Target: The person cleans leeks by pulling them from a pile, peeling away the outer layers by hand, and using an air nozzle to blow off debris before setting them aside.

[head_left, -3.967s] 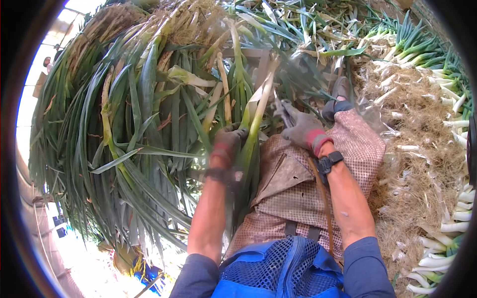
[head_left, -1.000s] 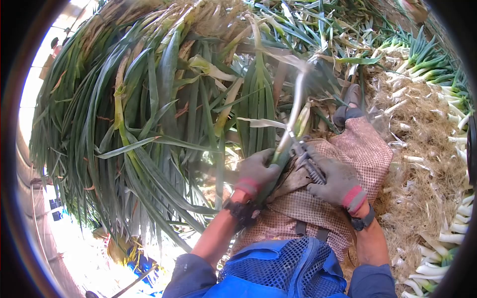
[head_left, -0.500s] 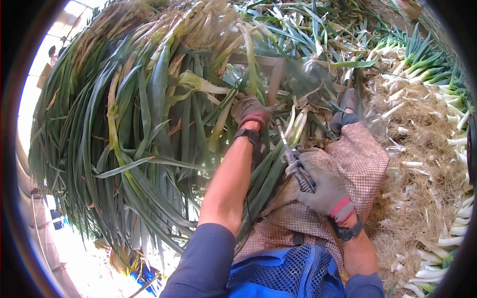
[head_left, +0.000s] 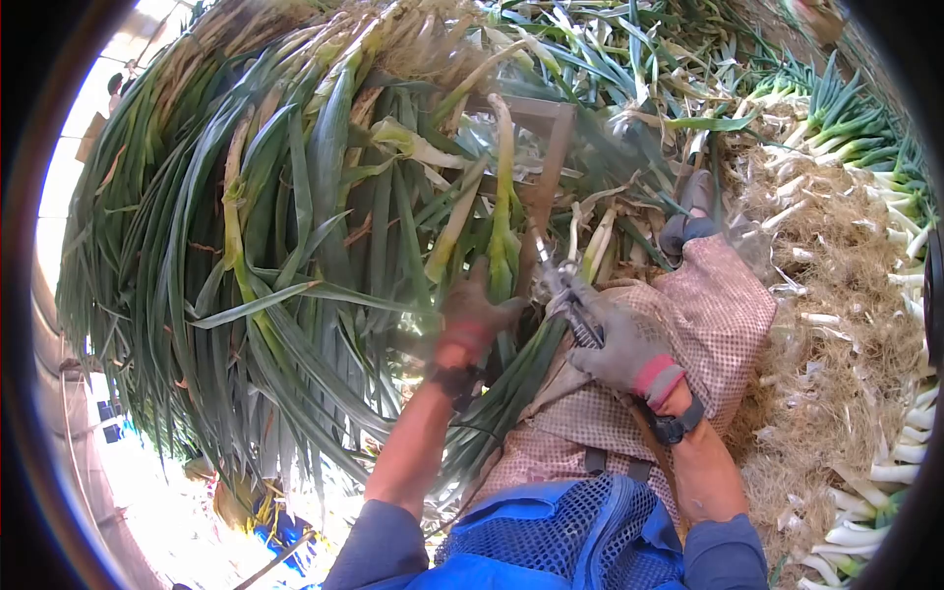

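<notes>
Just by the left grip (head_left: 476, 311), an onion (head_left: 505, 202) stands with its pale end up and its leaves down. A finger is on one side of it and the thumb is on the other, but the hand is blurry, so I cannot tell if it is squeezing. The right grip (head_left: 623, 346) is wrapped tight around a metal tool (head_left: 582, 320), with the tip pointing up and away.

The onion looks light. Its stem should be quite stiff, but the leaves will flop and might tear. The skin may be a bit slippery. A good place to hold it would be the firm part where the green starts, with a gentle squeeze.

Between the two grips and a little past them, more pale onions (head_left: 598, 246) poke up. Left of the left grip hangs a big heap of leaves (head_left: 295, 275). Past both grips is a brown frame (head_left: 556, 162). Under the right grip is a spotty cloth (head_left: 713, 295). Farther right lie dry roots (head_left: 836, 374), then a row of white stems (head_left: 895, 474).
</notes>
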Demonstrator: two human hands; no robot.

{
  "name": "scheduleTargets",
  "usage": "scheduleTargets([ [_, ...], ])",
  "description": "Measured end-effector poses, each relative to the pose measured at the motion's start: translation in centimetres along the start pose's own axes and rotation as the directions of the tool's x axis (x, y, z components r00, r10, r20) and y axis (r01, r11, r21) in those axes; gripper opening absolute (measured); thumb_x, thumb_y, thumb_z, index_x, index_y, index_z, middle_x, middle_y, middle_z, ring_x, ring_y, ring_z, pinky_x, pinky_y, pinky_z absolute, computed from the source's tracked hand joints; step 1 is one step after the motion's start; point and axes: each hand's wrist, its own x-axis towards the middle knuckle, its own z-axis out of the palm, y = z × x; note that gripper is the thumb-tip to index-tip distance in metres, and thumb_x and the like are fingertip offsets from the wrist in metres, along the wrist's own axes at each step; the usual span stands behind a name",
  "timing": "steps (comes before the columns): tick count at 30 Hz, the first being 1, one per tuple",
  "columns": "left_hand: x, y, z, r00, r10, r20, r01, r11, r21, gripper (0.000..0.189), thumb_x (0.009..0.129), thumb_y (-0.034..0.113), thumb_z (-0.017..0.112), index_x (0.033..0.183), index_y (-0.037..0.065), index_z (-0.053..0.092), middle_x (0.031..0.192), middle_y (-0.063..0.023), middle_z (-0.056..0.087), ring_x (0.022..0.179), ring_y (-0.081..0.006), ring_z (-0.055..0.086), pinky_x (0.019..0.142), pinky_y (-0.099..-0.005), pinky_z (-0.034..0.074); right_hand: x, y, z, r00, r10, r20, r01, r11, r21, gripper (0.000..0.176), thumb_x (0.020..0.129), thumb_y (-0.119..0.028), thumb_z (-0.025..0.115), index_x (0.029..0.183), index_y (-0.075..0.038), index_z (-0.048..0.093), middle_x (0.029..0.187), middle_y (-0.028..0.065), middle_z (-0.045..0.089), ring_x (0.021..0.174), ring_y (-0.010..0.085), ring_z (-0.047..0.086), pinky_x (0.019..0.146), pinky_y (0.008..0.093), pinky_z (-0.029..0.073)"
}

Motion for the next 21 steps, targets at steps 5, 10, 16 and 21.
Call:
scheduleTargets([
  [5, 3.3, 1.3, -1.3, 0.999, -0.024, -0.029, 0.023, 1.000, -0.014, 0.073, 0.085, 0.057, 0.082, 0.130, 0.000, 0.072, 0.131, -0.0290, 0.068, 0.123, -0.0450, 0.065, 0.107, -0.0506, 0.051, 2.7, 0.1, 2.1, 0.997, -0.060, -0.047, 0.057, 0.997, -0.057, 0.094, 0.080, -0.035, 0.075, 0.167, -0.027, 0.041, 0.110, 0.0254, 0.074, 0.099, 0.0445, 0.073, 0.092, 0.0508, 0.057],
  [10, 6.2, 1.3, -0.9, 0.995, -0.097, -0.021, 0.095, 0.992, -0.081, 0.068, 0.083, 0.052, 0.084, 0.125, -0.001, 0.075, 0.128, -0.0267, 0.072, 0.119, -0.0428, 0.068, 0.105, -0.0489, 0.053, 9.3, -1.2, -1.0, 0.995, 0.027, -0.095, -0.039, 0.990, -0.132, 0.095, 0.078, -0.036, 0.073, 0.167, -0.027, 0.042, 0.118, 0.0286, 0.071, 0.108, 0.0465, 0.071, 0.097, 0.0507, 0.056],
  [16, 6.8, 1.7, 0.2, 0.995, -0.066, -0.069, 0.060, 0.994, -0.094, 0.064, 0.081, 0.046, 0.084, 0.128, 0.004, 0.076, 0.129, -0.0239, 0.073, 0.122, -0.0407, 0.068, 0.107, -0.0474, 0.052, 15.8, -2.1, -4.4, 0.977, 0.002, -0.214, -0.055, 0.969, -0.241, 0.084, 0.081, -0.027, 0.068, 0.163, -0.026, 0.047, 0.120, 0.0250, 0.074, 0.110, 0.0456, 0.073, 0.099, 0.0542, 0.057],
  [21, 7.4, 3.3, -1.0, 0.991, -0.115, 0.068, 0.111, 0.992, 0.056, 0.056, 0.080, 0.046, 0.079, 0.124, 0.013, 0.078, 0.122, -0.0219, 0.074, 0.119, -0.0389, 0.069, 0.103, -0.0475, 0.054, 19.9, -2.4, -5.9, 0.979, 0.010, -0.205, -0.060, 0.968, -0.242, 0.070, 0.082, -0.022, 0.066, 0.152, -0.023, 0.058, 0.117, 0.0237, 0.076, 0.111, 0.0429, 0.073, 0.098, 0.0523, 0.058],
])
